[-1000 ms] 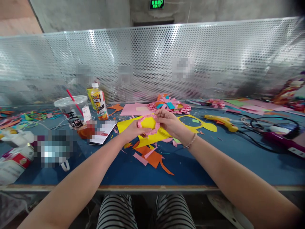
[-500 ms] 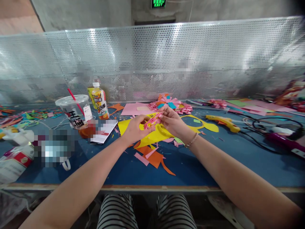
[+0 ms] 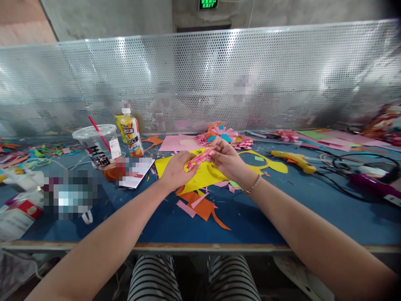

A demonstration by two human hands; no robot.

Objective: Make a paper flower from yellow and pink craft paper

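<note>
Two bare hands hold one fringed pink paper piece (image 3: 199, 159) between them, in front of the yellow sheet (image 3: 203, 180) on the blue table (image 3: 257, 225). The left hand (image 3: 178, 169) curls around the lower left part of the piece, its fingers mostly closed. The right hand (image 3: 228, 161) pinches the upper right end between thumb and fingertips; a bracelet (image 3: 252, 184) circles that wrist. The pink piece slants up toward the right, seen nearly edge-on.

Orange paper scraps (image 3: 205, 212) and pink strips lie on the near side of the yellow sheet. Behind the hands sits a layered paper flower (image 3: 223, 134), beside a flat pink sheet (image 3: 175, 144). A yellow glue gun (image 3: 293, 162) rests to the right; a juice bottle (image 3: 133, 138) and a lidded cup (image 3: 89, 140) stand to the left.
</note>
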